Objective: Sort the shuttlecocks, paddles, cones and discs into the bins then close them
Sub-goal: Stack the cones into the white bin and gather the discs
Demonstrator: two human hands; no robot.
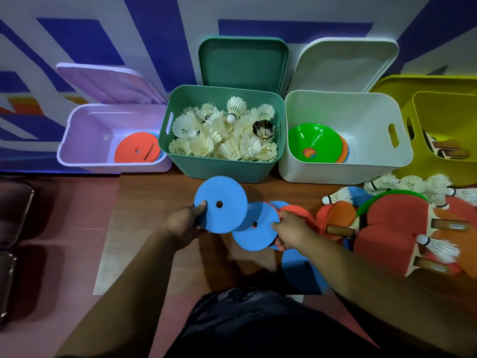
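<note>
Brown wood-grain flooring (144, 202) lay under my hands, with dull pink flooring (64, 228) to its left and a wall (103, 34) of blue and white bands behind the open bins. My left hand (185, 223) pinched a blue disc (227, 192) by its edge, thumb on top, holding it above the floor in front of the green bin (219, 171). My right hand (289, 228) gripped a fan of blue and orange discs (254, 236) just beside it. Dark print on the orange disc (136, 151) in the lilac bin (77, 156) was too small to read.

Sports room, blue-striped wall (160, 34), bins (219, 169) of shuttlecocks (222, 135)
</note>
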